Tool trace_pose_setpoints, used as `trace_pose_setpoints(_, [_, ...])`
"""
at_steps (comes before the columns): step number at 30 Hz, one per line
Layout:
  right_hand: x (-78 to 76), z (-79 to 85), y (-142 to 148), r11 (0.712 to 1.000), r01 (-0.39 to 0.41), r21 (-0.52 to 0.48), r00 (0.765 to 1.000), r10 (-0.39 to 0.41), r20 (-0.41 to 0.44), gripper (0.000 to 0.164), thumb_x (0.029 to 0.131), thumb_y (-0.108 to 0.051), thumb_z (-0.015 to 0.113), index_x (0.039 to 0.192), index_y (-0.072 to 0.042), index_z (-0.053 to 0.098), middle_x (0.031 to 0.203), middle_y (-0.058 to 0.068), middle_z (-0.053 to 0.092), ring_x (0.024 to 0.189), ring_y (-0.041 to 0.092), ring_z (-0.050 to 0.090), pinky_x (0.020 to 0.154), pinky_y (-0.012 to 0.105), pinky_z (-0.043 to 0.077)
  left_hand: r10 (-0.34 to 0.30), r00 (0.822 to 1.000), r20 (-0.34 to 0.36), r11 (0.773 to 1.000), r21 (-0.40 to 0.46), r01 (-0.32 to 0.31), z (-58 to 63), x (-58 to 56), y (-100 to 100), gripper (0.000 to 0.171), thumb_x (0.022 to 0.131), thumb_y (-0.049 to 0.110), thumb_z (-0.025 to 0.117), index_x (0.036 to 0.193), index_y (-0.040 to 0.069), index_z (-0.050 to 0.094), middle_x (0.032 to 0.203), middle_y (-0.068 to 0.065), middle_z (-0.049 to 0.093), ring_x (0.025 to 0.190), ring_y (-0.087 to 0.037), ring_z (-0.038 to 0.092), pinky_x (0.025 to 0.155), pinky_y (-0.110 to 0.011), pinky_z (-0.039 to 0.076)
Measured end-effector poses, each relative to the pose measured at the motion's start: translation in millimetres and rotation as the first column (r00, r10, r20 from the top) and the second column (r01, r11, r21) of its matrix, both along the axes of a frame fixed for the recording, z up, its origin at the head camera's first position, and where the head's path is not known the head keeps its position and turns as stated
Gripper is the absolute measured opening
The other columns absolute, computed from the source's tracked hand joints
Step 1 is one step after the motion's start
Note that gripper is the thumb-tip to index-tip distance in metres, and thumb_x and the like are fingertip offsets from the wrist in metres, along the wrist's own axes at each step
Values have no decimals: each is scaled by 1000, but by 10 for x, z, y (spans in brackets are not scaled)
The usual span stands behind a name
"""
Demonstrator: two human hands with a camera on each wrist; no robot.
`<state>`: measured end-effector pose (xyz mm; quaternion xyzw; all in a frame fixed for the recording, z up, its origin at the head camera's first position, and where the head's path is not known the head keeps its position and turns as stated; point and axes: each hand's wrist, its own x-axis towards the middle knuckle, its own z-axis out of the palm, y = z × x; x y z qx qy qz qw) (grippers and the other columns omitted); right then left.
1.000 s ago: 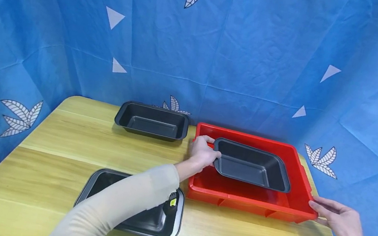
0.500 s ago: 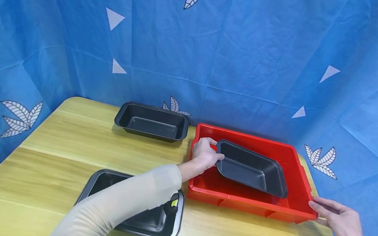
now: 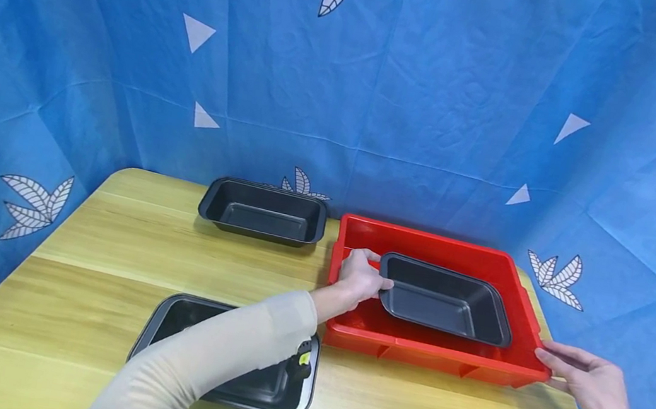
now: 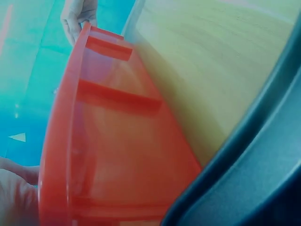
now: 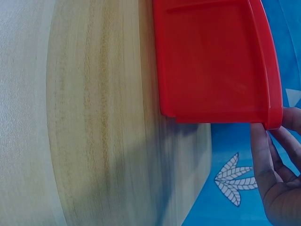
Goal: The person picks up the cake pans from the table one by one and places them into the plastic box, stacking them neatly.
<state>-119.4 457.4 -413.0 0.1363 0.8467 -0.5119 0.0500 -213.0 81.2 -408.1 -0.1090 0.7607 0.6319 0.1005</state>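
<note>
A dark grey loaf pan (image 3: 437, 307) sits inside the red plastic bin (image 3: 401, 349), slightly skewed to its sides. My left hand (image 3: 360, 277) pinches the pan's left end, thumb over the rim. At the bin's near right corner, my right hand (image 3: 586, 381) grips the rim between thumb and fingers. The right wrist view shows those fingers (image 5: 263, 155) at the corner of the bin. Along the bin's outer wall in the left wrist view, part of my left hand (image 4: 19, 193) shows at the lower left.
Another dark loaf pan (image 3: 265, 212) stands at the back of the wooden table (image 3: 102, 247). A wider rectangular baking pan (image 3: 255, 382) lies in front, partly hidden under my left sleeve (image 3: 214, 351). A blue patterned cloth (image 3: 448, 95) hangs behind the table.
My left hand has moved right and toward me with the loaf pan, which has come lower in the bin. The right hand and the bin have stayed in place.
</note>
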Motion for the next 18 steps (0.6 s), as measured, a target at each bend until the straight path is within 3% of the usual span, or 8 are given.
trace_pose_setpoints(11, [6,-30,9,997,-3,-76,999,0,-34,17,98,-20,77,102,-35,83,91,-32,72,80,-5,75,70,19,63,-40,999,8,994,-104,41,-3,47,-66,56,85,9,87,136,8,65,112,-12,72,90,-21,66,78,-30,65])
trace_pose_setpoints(18, [3,-32,0,999,-11,-54,999,9,-39,15,99,-22,76,106,-33,83,92,-33,71,82,-7,74,70,20,64,-106,994,6,985,-138,106,45,117,-169,55,85,17,88,135,11,67,118,-11,70,97,-20,63,80,-30,63])
